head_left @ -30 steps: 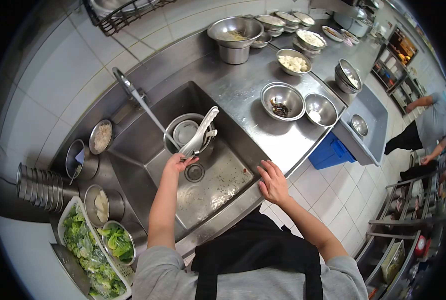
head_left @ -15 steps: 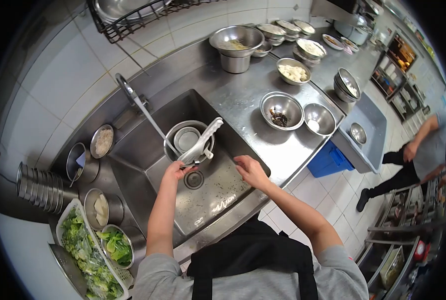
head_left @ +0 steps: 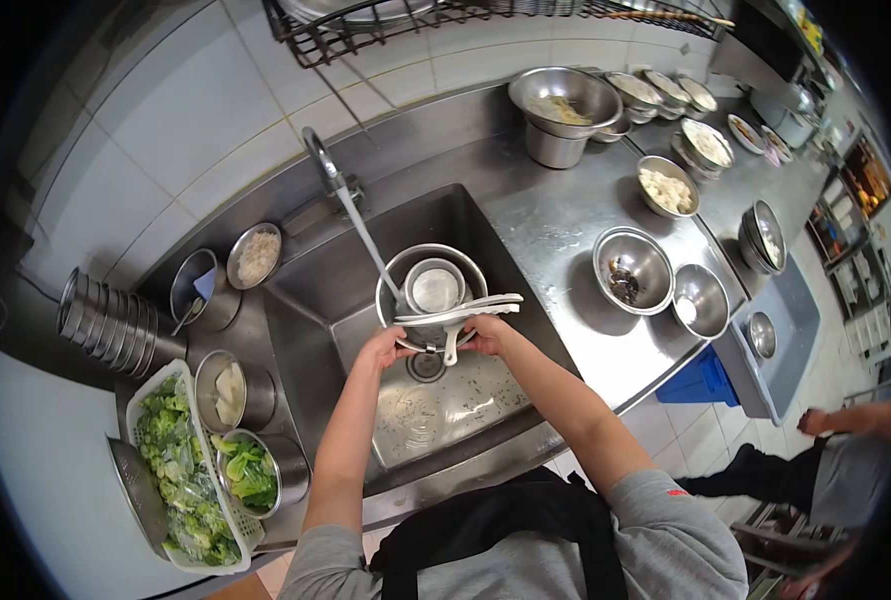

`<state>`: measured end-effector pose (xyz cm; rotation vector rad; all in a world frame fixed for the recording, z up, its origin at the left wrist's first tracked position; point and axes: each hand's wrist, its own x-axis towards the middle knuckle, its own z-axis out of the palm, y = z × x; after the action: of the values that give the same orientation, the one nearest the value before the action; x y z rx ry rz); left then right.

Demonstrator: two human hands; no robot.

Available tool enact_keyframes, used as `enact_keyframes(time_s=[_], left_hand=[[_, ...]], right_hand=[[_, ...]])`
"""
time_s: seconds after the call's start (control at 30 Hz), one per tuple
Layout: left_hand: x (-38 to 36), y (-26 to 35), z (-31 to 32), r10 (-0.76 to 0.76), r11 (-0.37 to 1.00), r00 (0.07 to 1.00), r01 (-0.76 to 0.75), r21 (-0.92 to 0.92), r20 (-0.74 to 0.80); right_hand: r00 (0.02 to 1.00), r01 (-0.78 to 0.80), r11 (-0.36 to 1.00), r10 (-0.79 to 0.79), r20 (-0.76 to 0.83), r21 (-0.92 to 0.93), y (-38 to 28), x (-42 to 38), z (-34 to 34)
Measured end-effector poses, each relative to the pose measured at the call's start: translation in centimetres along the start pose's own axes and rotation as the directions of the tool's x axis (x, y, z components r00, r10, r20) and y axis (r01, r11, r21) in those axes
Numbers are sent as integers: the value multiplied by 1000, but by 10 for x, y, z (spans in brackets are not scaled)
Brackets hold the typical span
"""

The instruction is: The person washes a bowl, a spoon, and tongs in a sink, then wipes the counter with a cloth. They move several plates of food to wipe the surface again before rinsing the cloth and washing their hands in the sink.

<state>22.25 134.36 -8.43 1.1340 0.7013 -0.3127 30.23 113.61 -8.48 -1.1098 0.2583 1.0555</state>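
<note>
Fingers of my left hand (head_left: 384, 346) pinch one end of the white tongs (head_left: 459, 313), and my right hand (head_left: 486, 332) grips them nearer the other end, so both hands are clamped on them. From the head view, the tongs lie flat across the rim of the steel bowl (head_left: 471, 266) standing in the sink (head_left: 311, 300). Water from the tap (head_left: 323, 160) falls into that bowl. Left of the sink sits a basket of greens (head_left: 176, 470)
</note>
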Motion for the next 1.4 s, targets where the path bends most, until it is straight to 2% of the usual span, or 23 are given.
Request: enact_keyframes(time_s=[0.1, 0.13, 0.17, 0.23, 0.3, 0.37, 0.47, 0.5, 0.57, 0.7, 0.77, 0.83, 0.93, 0.97, 1.0, 1.03, 1.07, 1.1, 1.13, 1.17, 1.23, 1.33, 1.4], left_hand=[[0, 8, -2, -71, 995, 997, 73, 70, -18], [1, 6, 3, 357, 870, 882, -194, 453, -307], [4, 5, 11, 758, 544, 545, -228, 808, -357], [-42, 29, 58, 884, 262, 466, -421, 868, -41], [-47, 25, 100, 774, 0, 535, -536, 844, 339], [-37, 11, 128, 662, -27, 623, -536, 844, 417], [-24, 23, 120, 515, 26, 661, -649, 760, 546], [-21, 25, 111, 538, 60, 596, -732, 678, 596], [-27, 39, 84, 431, 161, 671, -715, 680, 604], [-49, 38, 76, 557, 147, 602, -749, 646, 572], [-49, 30, 96, 482, 111, 637, -725, 680, 601], [-47, 25, 109, 340, 214, 753, -646, 733, 564], [-38, 21, 109, 374, 254, 749, -650, 716, 547], [-37, 26, 102, 435, 260, 701, -698, 667, 565], [-33, 26, 91, 495, 260, 651, -743, 617, 576], [-23, 21, 75, 656, 307, 579, -791, 529, 484], [-38, 36, 63, 517, 541, 785, -608, 581, 340], [-55, 48, 56, 433, 680, 865, -497, 538, 252], [-59, 45, 40, 651, 540, 703, -693, 477, 285], [-60, 42, 23, 731, 497, 629, -756, 426, 264], [-83, 31, 11, 647, 760, 761, -640, 113, -46], [-86, -9, 14, 683, 702, 722, -690, -177, -106], [-90, -28, 28, 730, 684, 678, -726, 79, -86]], right_hand=[[1000, 30, 999, -31, 1, 45, 6, 4, 11], [998, 31, 998, -28, -53, 56, 8, 4, 14], [994, 35, 997, -27, -106, 67, 8, 4, 17], [995, 10, 998, -3, -100, 68, 4, 3, 20], [1000, 12, 999, -12, -15, 46, 14, 14, 13], [996, 79, 990, -82, 18, 121, 17, 11, 12], [996, 89, 996, -89, -3, 0, 6, -21, 23], [997, 83, 997, -83, -4, 2, 10, -20, 20], [996, 32, 999, -31, -79, 8, 13, -16, 17], [989, 29, 997, -18, -147, 72, 17, -13, 23], [986, 10, 998, 0, -167, 59, 19, -12, 28], [982, 165, 985, -169, -86, -53, 28, -4, 26], [991, 125, 992, -124, -46, 19, 26, -4, 21], [995, 97, 992, -97, -14, 76, 24, -6, 21], [991, 95, 994, -90, -95, 47, 24, -11, 19], [992, 94, 995, -89, -92, 47, 22, -15, 20], [990, 69, 994, -57, -132, 90, 20, -16, 20], [985, 43, 990, -19, -170, 135, 21, -18, 21], [991, 68, 987, -50, -124, 146, 22, -20, 20], [992, 64, 988, -48, -118, 137, 23, -20, 20], [976, 128, 987, -109, -189, 91, 27, -15, 21], [959, 184, 978, -158, -235, 96, 29, -10, 26], [955, 212, 968, -177, -238, 133, 31, 2, 22]])
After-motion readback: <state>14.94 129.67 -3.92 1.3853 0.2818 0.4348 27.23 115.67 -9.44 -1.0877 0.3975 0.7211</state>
